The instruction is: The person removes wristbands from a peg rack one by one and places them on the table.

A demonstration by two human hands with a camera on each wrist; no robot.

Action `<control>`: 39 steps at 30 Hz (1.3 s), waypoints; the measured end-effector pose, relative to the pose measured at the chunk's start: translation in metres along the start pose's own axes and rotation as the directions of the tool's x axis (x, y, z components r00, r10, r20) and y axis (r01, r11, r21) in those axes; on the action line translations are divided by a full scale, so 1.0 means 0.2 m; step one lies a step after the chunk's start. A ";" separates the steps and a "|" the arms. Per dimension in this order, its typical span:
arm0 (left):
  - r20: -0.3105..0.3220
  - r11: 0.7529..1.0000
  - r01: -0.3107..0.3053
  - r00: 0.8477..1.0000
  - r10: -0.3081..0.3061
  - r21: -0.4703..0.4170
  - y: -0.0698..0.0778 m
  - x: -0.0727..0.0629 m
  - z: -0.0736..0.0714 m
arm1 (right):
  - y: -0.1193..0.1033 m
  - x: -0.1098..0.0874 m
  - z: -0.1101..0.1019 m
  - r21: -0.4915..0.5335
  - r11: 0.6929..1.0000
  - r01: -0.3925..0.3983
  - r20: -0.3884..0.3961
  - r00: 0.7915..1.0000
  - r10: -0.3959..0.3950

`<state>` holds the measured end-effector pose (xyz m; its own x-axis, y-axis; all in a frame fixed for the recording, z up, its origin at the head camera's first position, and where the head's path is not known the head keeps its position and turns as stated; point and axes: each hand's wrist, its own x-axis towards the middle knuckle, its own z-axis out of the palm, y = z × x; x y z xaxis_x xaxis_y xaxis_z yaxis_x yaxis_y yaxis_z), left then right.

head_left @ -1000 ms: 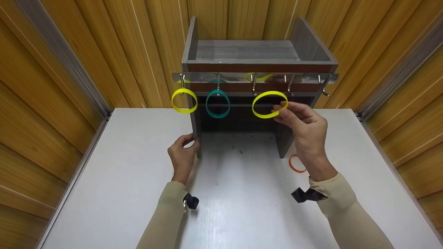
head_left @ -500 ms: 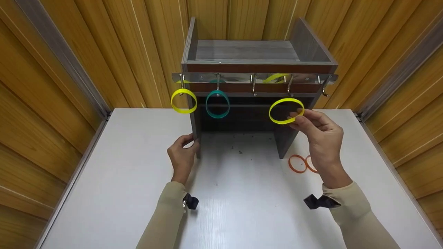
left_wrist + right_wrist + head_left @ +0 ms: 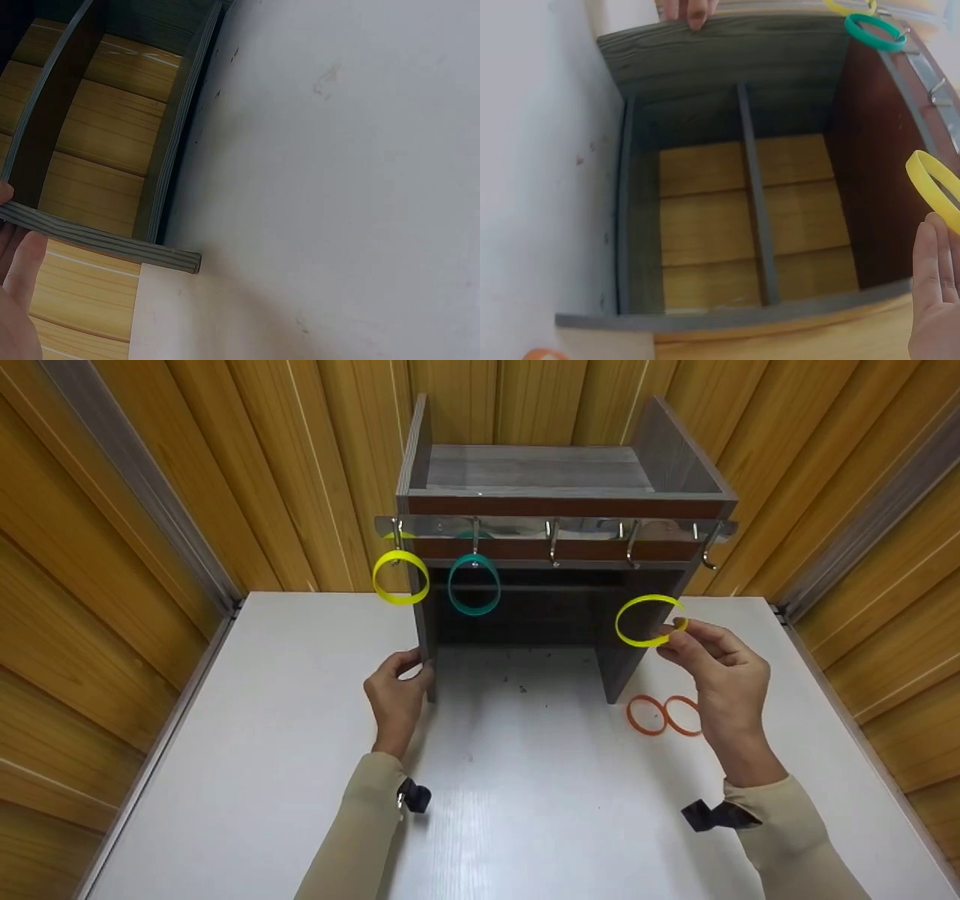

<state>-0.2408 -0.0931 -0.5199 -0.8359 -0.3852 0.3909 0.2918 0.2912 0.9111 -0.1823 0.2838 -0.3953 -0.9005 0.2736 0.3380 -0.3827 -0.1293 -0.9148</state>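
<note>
My right hand point(image 3: 731, 690) pinches a yellow silicone wristband point(image 3: 645, 643) between thumb and fingertips, in front of the shelf's right side panel and below the hook rail point(image 3: 589, 528). The band shows at the right edge of the right wrist view too. My left hand point(image 3: 396, 701) grips the front edge of the grey wooden shelf's left side panel point(image 3: 105, 241), its digits on both faces. Another yellow wristband point(image 3: 400, 577) hangs from the leftmost hook, and a teal wristband point(image 3: 875, 34) hangs from the hook beside it. The other hooks carry no bands.
Two orange wristbands point(image 3: 646, 715) lie side by side on the white table point(image 3: 525, 810), right of the shelf; my right hand partly covers one. The grey shelf point(image 3: 536, 469) stands against wood-patterned walls point(image 3: 127, 510). Small dark specks dot the tabletop.
My right hand has moved right and down, carrying the yellow wristband away from the middle hook. A second orange wristband has come into sight. My left hand stays at the panel.
</note>
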 end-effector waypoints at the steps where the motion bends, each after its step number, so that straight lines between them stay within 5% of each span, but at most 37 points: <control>1: 0.000 1.000 0.002 1.000 -0.002 0.001 0.00 0.00 0.00 | 0.01 0.00 -0.02 0.002 1.000 -0.008 -0.010 1.000 0.009; 22: -0.005 0.999 -0.028 1.000 0.028 -0.015 -0.01 0.00 0.00 | 0.14 0.02 -0.38 0.136 0.980 -0.147 -0.194 0.966 0.172; 39: -0.007 1.000 -0.028 1.000 0.028 0.010 0.00 0.00 0.00 | 0.25 0.03 -0.60 0.235 0.950 -0.204 -0.320 0.907 0.274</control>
<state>-0.2400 -0.0930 -0.5205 -0.8242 -0.3832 0.4170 0.3102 0.3105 0.8985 -0.1826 0.3936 -0.4660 -0.8555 0.5176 -0.0149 -0.2282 -0.4026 -0.8865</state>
